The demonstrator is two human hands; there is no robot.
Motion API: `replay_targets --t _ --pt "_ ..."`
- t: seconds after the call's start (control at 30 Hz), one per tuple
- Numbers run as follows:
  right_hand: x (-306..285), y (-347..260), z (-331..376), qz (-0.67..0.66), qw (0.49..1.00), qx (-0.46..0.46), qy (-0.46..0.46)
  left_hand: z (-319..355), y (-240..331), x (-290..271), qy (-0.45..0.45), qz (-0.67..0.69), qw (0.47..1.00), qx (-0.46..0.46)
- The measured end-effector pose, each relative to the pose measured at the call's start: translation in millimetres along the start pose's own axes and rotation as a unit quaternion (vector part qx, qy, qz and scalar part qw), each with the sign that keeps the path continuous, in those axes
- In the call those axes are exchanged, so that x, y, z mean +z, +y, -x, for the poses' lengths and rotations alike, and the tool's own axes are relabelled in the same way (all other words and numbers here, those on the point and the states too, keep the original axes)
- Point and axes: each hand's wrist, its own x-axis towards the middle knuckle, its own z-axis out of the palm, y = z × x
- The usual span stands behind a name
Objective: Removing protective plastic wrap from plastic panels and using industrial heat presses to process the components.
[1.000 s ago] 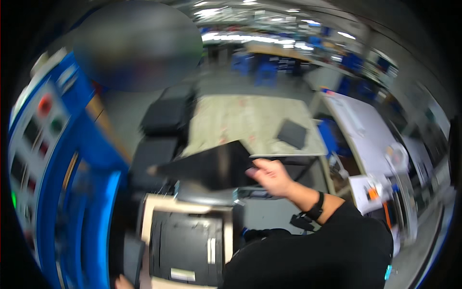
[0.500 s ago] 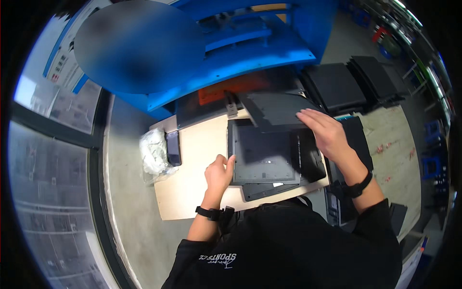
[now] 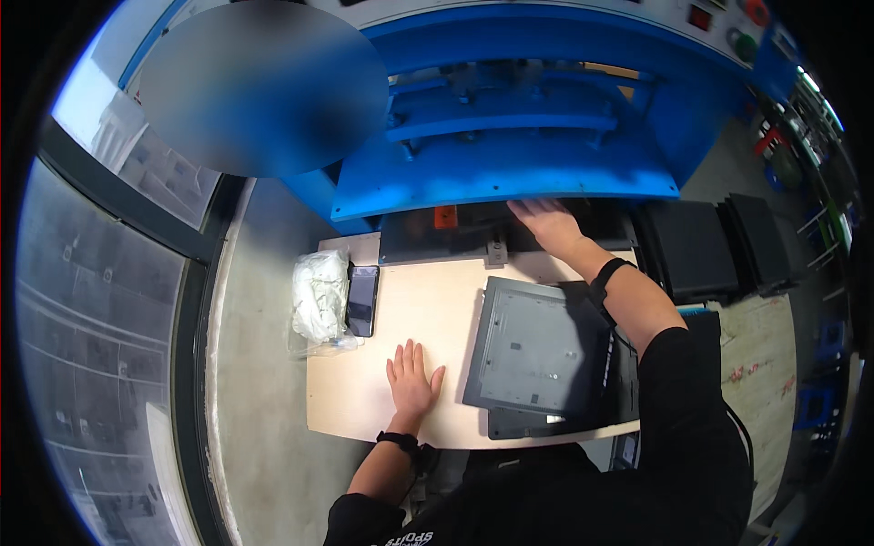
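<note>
My left hand lies palm down with spread fingers on a light wooden tabletop, holding nothing. Farther off, my right hand reaches to the lower front edge of a blue machine. Its fingers are stretched out flat over a dark surface there; the fingertips are partly in shadow below the blue edge. Between my arms sits a grey rectangular panel with a dark right side, tilted on top of another black panel. A small metal block is beside the machine's dark base.
A clear plastic bag with white contents lies at the left, against a dark phone. An orange piece shows under the machine. Stacks of black panels stand at the right. A window frame runs along the far left.
My right hand has left the stack and reached forward under the machine's edge; the dark panel it held is out of its grip. My left hand has moved off the stack onto the tabletop.
</note>
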Motion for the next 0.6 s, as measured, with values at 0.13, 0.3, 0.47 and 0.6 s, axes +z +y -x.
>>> replay_targets --t 0.13,0.3,0.47,0.6 --pt "44.7 13.4 -40.9 -0.017 0.998 0.025 0.049 -4.4 2.8 -7.1 -0.007 0.016 1.000 -0.014" --pt "51.4 12.3 -65.6 -0.239 0.958 0.158 0.018 -9.1 1.6 -8.7 -0.015 0.025 0.999 -0.020" --pt "41.5 8.4 -67.5 -0.314 0.933 0.175 -0.016 -7.6 0.6 -9.1 -0.006 0.026 0.999 -0.023" --pt "43.5 20.4 -58.7 -0.313 0.933 0.179 0.000 -8.7 1.7 -7.4 0.001 0.036 0.999 -0.027"
